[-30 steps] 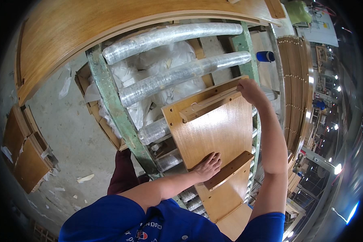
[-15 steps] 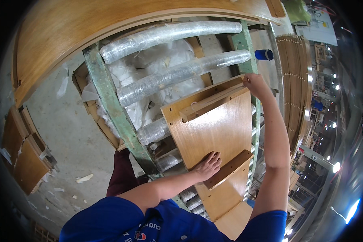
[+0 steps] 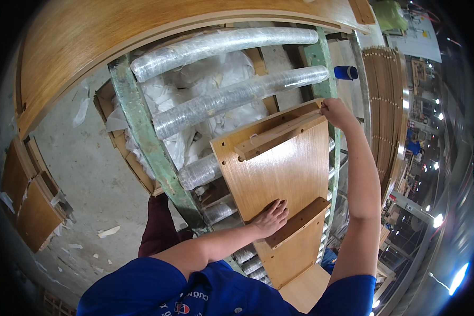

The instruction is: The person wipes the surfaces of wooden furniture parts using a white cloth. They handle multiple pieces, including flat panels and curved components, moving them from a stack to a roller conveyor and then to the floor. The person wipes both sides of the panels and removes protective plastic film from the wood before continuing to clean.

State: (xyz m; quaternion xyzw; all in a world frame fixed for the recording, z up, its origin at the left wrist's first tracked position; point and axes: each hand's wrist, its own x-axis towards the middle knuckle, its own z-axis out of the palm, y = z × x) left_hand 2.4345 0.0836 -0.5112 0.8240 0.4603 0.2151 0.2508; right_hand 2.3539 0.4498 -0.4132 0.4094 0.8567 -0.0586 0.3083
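A varnished wooden panel (image 3: 295,168) lies across plastic-wrapped rollers, slanting away from me. My left hand (image 3: 271,218) rests flat on its face with the fingers stretched out and holds nothing. Beside that hand, a wooden cross rail (image 3: 300,223) with holes stands on the panel. A second wooden rail (image 3: 279,136) runs along the far end, with a small pale loop on it. At that rail's right end, by the panel's far right corner, my right hand (image 3: 336,111) is closed with the fingertips together. What lies inside its fingers is too small to make out.
Rollers (image 3: 242,100) sit in a green metal frame (image 3: 147,131). Beneath them is a carton of white wrapping (image 3: 174,121). A large curved wooden panel (image 3: 116,31) spans the far side. A blue cup-like object (image 3: 345,72) and stacked boards (image 3: 387,110) are at the right.
My right hand has shifted very slightly right and down at the panel's corner. My left hand and the panel stay in place.
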